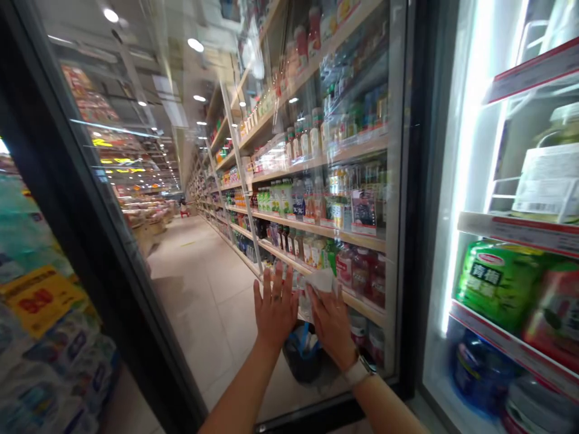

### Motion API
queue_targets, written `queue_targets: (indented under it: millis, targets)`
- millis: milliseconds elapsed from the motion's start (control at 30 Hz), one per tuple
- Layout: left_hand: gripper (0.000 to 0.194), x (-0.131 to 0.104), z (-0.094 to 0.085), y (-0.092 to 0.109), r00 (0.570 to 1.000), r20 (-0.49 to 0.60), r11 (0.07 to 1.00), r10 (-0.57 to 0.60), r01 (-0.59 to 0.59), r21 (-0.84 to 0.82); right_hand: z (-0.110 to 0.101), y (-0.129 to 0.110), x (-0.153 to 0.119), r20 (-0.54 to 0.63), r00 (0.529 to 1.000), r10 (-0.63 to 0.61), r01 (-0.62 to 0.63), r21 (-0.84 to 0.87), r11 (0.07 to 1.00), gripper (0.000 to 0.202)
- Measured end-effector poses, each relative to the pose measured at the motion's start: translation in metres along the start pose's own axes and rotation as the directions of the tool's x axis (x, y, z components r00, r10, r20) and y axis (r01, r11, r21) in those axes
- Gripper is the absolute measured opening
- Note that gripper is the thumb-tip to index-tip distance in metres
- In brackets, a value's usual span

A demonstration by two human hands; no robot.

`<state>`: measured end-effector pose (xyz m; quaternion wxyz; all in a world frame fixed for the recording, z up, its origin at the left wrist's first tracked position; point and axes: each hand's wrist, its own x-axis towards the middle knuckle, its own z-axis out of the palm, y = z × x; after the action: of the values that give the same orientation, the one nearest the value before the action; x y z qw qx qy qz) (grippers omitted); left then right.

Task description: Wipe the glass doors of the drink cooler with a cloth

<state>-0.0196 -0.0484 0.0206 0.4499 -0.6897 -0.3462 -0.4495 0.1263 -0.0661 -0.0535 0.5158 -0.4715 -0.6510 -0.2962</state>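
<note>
A glass door point(217, 253) with a dark frame fills the middle of the view. My left hand point(275, 307) lies against the glass, palm forward and fingers spread, with nothing in it. Just to its right, my right hand point(331, 319) presses a white cloth point(322, 281) on the glass; the cloth shows above and beside its fingers. A watch with a pale band point(358, 371) is on my right wrist.
Lit cooler shelves with bottles and a green pack point(497, 283) stand at the right. A dark bucket point(301, 361) shows low behind the glass. Wrapped packs with a yellow sign point(40, 298) are at the left. Drink shelves and an aisle point(181, 259) show through or in the glass.
</note>
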Motion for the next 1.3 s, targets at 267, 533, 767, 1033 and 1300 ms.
queue_targets:
  millis: [267, 533, 767, 1033, 1300]
  targets:
    - [0.064, -0.012, 0.009, 0.047, 1.000, 0.018, 0.992, 0.001, 0.002, -0.128, -0.032, 0.081, 0.000, -0.230, 0.886, 0.403, -0.401, 0.056, 0.914, 0.059]
    - [0.067, -0.031, 0.034, 0.062, 0.998, 0.062, 0.997, 0.023, -0.018, -0.071, 0.003, 0.037, -0.023, -0.154, 0.936, 0.315, -0.317, 0.014, 0.948, 0.061]
    - [0.062, -0.035, 0.034, 0.062, 0.996, 0.071, 0.999, 0.048, -0.048, -0.003, 0.009, 0.028, -0.041, 0.004, 1.000, 0.009, -0.009, -0.078, 0.997, 0.060]
    - [0.057, -0.036, 0.032, 0.067, 0.998, 0.049, 0.999, 0.029, -0.027, -0.029, -0.031, 0.085, -0.030, -0.145, 0.940, 0.310, -0.321, -0.058, 0.945, 0.059]
    - [0.057, -0.037, 0.033, 0.063, 0.998, 0.041, 0.999, 0.048, -0.047, -0.025, 0.012, 0.028, -0.079, 0.027, 0.995, 0.097, -0.096, -0.018, 0.995, 0.061]
